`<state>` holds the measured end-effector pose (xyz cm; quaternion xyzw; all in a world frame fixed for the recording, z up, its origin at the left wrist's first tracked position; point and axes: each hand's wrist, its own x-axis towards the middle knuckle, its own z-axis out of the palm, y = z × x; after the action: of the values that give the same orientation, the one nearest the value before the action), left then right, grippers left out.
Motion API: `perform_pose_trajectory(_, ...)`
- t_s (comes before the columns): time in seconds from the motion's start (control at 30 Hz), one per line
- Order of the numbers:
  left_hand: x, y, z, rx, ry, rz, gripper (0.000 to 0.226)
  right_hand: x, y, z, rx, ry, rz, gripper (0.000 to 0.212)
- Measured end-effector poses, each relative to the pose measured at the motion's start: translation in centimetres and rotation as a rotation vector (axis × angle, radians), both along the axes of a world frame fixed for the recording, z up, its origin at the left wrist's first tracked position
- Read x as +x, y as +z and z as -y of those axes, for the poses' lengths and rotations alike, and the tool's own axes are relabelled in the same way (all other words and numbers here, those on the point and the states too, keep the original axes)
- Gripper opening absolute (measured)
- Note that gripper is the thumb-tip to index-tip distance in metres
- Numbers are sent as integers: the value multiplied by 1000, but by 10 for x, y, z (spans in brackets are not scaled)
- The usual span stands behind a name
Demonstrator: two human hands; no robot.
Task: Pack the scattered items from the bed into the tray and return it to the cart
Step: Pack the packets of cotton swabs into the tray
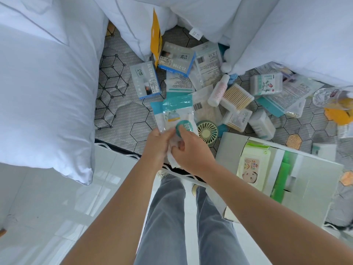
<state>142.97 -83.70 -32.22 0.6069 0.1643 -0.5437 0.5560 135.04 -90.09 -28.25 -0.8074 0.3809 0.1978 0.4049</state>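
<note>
Your bed [124,119], a grey mattress printed with black hexagons, fills the middle of the view. A big white pillow [44,88] laps over its left edge, and a white duvet [286,35] is bunched along the far edge.

The pale grey partitioned tray [232,148] sits at the bed's near edge, toward the right, with its near corner jutting past that edge. In it lie a pale green pack of wet wipes [253,169] and, in the next compartment, some bright green flat packs [282,175].

Beyond the tray, loose items lie heaped in the middle of the bed:
- A grey-and-blue clock box [145,81] lies flat toward the left, and a second clock box [176,59] is tilted behind it.
- A clear box of wooden cotton swabs [236,96] is in the heap.
- A white plastic tub [261,124] lies on its side.
- A slim white bottle [218,90] lies tilted.
- A pale green round mini fan [207,132] lies just left of the tray's far-left corner.

A yellow pouch [155,33] stands on edge against the duvet.

You hold a clear plastic packet with a teal top band [177,115] above the near edge of the bed, just left of the fan. Your left hand [160,142] grips its lower left side with curled fingers. Your right hand [193,152] grips the lower right, with the thumb pressed on the packet's round teal label.
</note>
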Motion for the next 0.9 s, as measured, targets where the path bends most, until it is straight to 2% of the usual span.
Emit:
perform_pose_trajectory(0.1,4,2,-1,14,-103,18,11,-10,6,12,-38,-196,69,45)
perform_pose_trajectory(0.2,5,10,1,-52,-139,-51,15,-18,6,28,-112,-496,85,58)
perform_pose_trajectory(0.27,4,15,4,-82,-153,-103,18,-21,8,36,114,-668,45,59)
perform_pose_trajectory(0.33,2,20,7,-93,-191,-111,19,-25,9,39,409,-795,48,40)
perform_pose_trajectory(0.4,-1,25,11,-89,-231,-90,17,-30,8,39,495,-851,89,27)
perform_pose_trajectory(0.53,-4,31,16,-79,-285,-51,15,-39,7,39,494,-904,118,29)
perform_pose_trajectory(0.7,-2,36,13,-27,-240,-47,12,-42,9,45,348,-921,95,27)
perform_pose_trajectory(0.77,0,37,13,58,-233,136,9,-43,10,49,275,-926,98,27)
perform_pose_trajectory(0.83,-1,38,13,158,-301,426,17,-45,12,51,215,-919,102,25)
perform_pose_trajectory(0.9,-4,41,13,160,-366,589,24,-46,11,50,202,-909,102,23)
